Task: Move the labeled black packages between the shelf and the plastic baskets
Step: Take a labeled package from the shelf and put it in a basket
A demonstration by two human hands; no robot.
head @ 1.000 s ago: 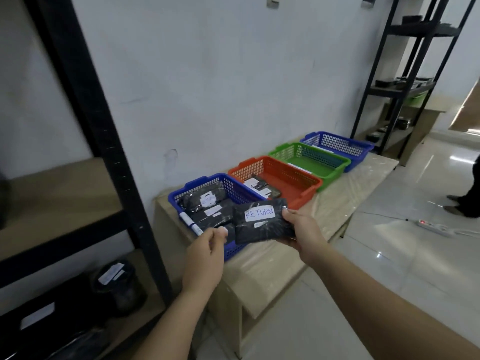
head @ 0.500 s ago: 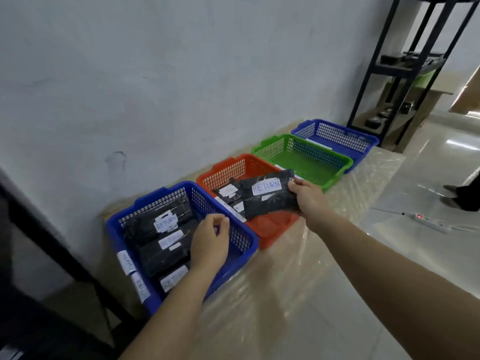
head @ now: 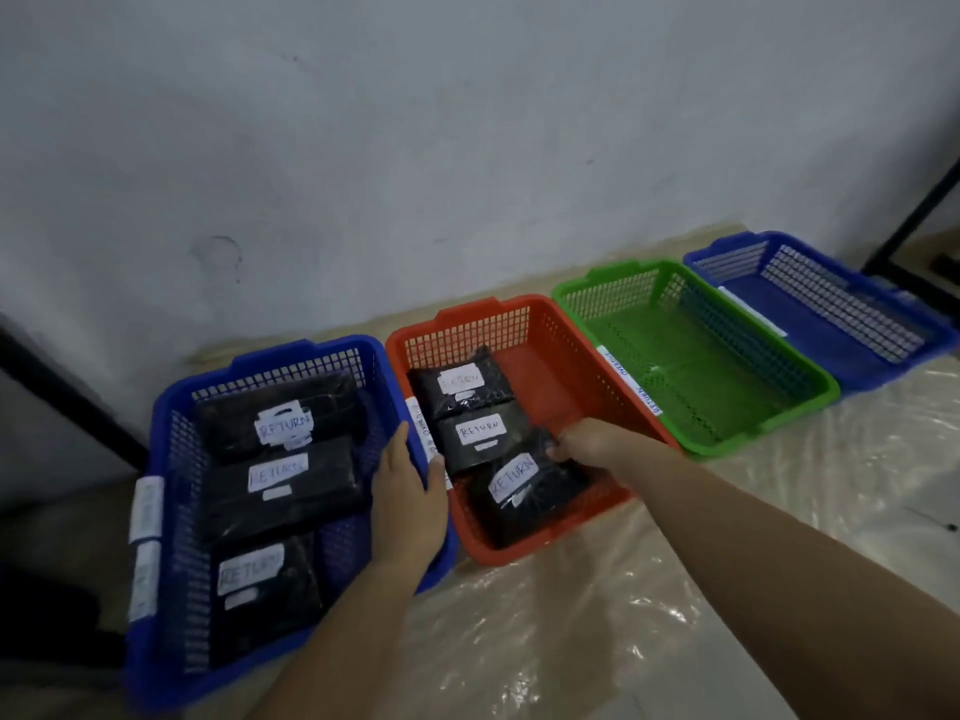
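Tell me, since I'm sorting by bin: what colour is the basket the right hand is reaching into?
Red-orange basket, seen in the head view; the right hand is on a black package.

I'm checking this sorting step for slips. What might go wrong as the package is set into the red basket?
1. The tilted package under the right hand overlaps the middle package; it may settle crooked and hide that label.
2. The left hand rests on the near blue basket, beside the red basket; pushing could shift either on the plastic sheet.
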